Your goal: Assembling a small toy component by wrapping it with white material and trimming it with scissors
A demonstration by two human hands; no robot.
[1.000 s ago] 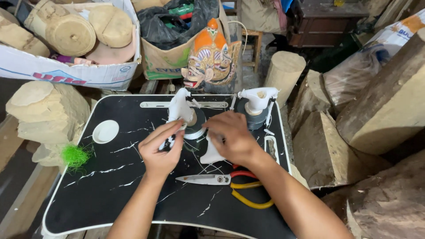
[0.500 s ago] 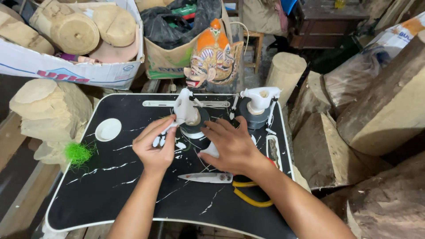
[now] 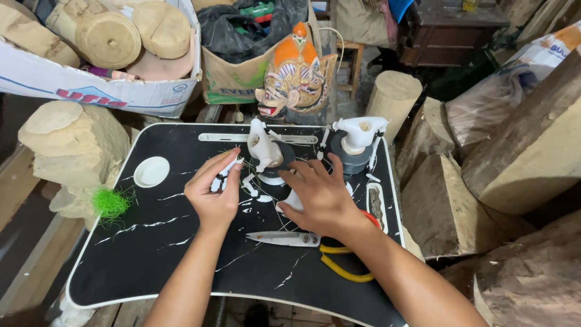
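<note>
My left hand [image 3: 213,195] pinches a small white carved piece [image 3: 229,168] above a black marbled tray table [image 3: 151,254]. My right hand [image 3: 321,197] rests palm down on the tray, fingers spread over small white parts near a white figure on a dark round base [image 3: 266,151]. A second white figure on a dark base [image 3: 358,138] stands to the right. A white knife-like tool [image 3: 284,238] lies in front of my right hand, with yellow-handled pliers [image 3: 342,266] under my wrist.
A white round lid [image 3: 151,172] lies at the tray's left. A green fibre tuft [image 3: 111,203] sits by pale wood blocks [image 3: 69,145]. A painted orange mask [image 3: 296,72] stands behind the tray. Cardboard boxes of wood pieces [image 3: 109,42] and large logs [image 3: 526,151] surround it.
My right hand has moved down from the left figure onto the tray and flattened. My left hand stays in place with the small white piece.
</note>
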